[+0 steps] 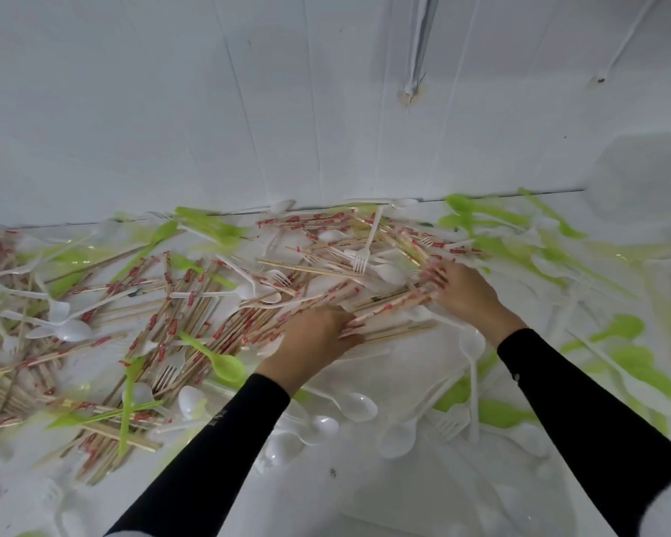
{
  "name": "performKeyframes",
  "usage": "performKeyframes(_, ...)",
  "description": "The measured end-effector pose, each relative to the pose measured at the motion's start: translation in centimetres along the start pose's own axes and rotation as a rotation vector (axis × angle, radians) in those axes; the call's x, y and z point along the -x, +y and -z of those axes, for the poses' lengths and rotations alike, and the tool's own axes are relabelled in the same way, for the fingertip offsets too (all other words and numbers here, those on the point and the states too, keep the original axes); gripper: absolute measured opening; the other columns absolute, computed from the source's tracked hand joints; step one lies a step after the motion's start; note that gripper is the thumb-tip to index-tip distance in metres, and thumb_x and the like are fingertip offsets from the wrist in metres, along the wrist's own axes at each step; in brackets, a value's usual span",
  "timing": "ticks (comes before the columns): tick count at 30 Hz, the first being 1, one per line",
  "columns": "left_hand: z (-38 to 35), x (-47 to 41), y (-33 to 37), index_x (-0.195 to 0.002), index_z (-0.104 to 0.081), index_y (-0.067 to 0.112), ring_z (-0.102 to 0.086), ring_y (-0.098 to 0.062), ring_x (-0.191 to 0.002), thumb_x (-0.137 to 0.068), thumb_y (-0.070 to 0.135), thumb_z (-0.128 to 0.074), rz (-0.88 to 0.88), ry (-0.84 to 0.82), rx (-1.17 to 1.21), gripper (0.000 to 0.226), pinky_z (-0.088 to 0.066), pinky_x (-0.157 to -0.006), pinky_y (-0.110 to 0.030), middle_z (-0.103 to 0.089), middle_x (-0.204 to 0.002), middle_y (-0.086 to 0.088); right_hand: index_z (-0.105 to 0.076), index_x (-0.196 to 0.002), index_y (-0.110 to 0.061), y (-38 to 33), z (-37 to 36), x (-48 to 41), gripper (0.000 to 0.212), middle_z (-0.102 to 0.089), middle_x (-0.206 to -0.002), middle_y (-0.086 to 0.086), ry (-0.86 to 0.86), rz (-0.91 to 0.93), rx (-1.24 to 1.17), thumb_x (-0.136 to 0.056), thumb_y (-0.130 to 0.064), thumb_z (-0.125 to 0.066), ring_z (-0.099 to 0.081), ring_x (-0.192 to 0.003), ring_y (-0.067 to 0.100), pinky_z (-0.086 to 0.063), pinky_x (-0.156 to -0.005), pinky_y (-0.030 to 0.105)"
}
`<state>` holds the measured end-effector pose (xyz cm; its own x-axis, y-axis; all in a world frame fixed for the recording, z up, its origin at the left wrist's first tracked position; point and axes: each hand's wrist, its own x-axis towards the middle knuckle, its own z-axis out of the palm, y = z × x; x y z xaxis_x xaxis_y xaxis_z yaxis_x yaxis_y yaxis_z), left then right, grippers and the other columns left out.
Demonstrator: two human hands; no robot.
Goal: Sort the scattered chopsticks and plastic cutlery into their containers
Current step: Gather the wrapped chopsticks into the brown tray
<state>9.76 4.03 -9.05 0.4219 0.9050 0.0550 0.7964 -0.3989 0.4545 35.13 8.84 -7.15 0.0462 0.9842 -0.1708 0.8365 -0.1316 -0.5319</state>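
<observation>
- Head view, far left: a loose heap of wooden chopsticks in red-printed paper sleeves [163, 315] is spread over the white surface [364, 494], tangled with white forks and spoons. A lime-green plastic spoon [225, 366] lies on top. None of this is sorted.
- Left hand [314, 337]: its fingers [351, 329] are stretched nearly straight and laid flat on the near end of a raked-together bundle of sleeved chopsticks [388, 304]. No closed grasp is visible.
- Right hand [465, 292]: its fingers [438, 275] are spread and press on the far end of the same bundle, enclosing nothing visible.
- Below the hands: white plastic spoons [357, 406] lie in a loose pile.
- Right: blurred lime-green plastic cutlery [481, 215] is scattered to the edge of the frame.
- Far right: a pale blurred shape [636, 168] may be a container, though I cannot tell.
- Assessment: the task is at an early stage. One bundle is being gathered, nothing is visibly binned, and nearly all items remain.
</observation>
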Motion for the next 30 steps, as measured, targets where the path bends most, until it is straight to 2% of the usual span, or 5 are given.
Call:
performKeyframes(5,-0.6,-0.6,0.3,-0.097,-0.064,0.021,-0.06,-0.018,-0.099,-0.091,0.048,-0.062,0.045,-0.048,-0.152,0.027,-0.03,-0.066,-0.026,-0.065,-0.1,0.003,-0.072,-0.109,-0.022,-0.7,-0.9,-0.6,0.022,-0.07,-0.108,0.001,-0.101,0.204,0.103,-0.088,-0.023,-0.066,-0.064,-0.104,0.026,-0.053,-0.081,0.04)
performKeyframes(9,-0.5,0.1,-0.6,-0.082,-0.058,0.022,-0.061,-0.022,-0.088,-0.091,0.041,-0.063,0.084,-0.146,-0.116,0.021,-0.037,-0.065,-0.028,-0.057,-0.084,0.003,-0.071,-0.109,-0.014,-1.1,-1.4,-1.5,0.022,-0.065,-0.116,-0.005,-0.256,0.342,0.139,-0.087,-0.021,-0.07,-0.063,-0.1,0.024,-0.05,-0.078,0.036)
performKeyframes(17,1.3,1.5,-2.6,-0.114,-0.061,0.029,-0.063,-0.019,-0.103,-0.086,0.028,-0.064,0.14,-0.014,-0.112,0.028,-0.048,-0.076,-0.031,-0.067,-0.112,0.01,-0.065,-0.121,-0.021,-1.9,-2.7,-1.4,0.031,-0.055,-0.12,-0.005,-0.195,0.534,0.374,-0.09,-0.025,-0.062,-0.059,-0.102,0.019,-0.033,-0.065,0.027)
performKeyframes(25,2.1,1.9,-3.9,-0.101,-0.069,0.02,-0.064,-0.03,-0.057,-0.092,0.045,-0.033,0.002,0.23,-0.282,0.045,-0.039,-0.042,-0.028,-0.065,-0.07,-0.004,-0.062,-0.122,-0.022,-1.2,-2.1,-0.9,0.032,-0.054,-0.116,-0.009,-0.187,0.449,0.368,-0.095,-0.038,-0.059,-0.058,-0.103,0.018,-0.035,-0.07,0.028)
performKeyframes(30,1.6,1.1,-3.4,-0.101,-0.065,0.021,-0.057,-0.016,-0.089,-0.086,0.026,-0.042,-0.079,0.291,-0.224,0.028,-0.03,-0.079,-0.036,-0.07,-0.084,0.006,-0.063,-0.085,-0.03,0.0,0.6,-1.3,0.008,-0.061,-0.091,-0.001,-0.099,0.348,0.014,-0.093,-0.033,-0.064,-0.059,-0.085,0.022,-0.04,-0.067,0.033)
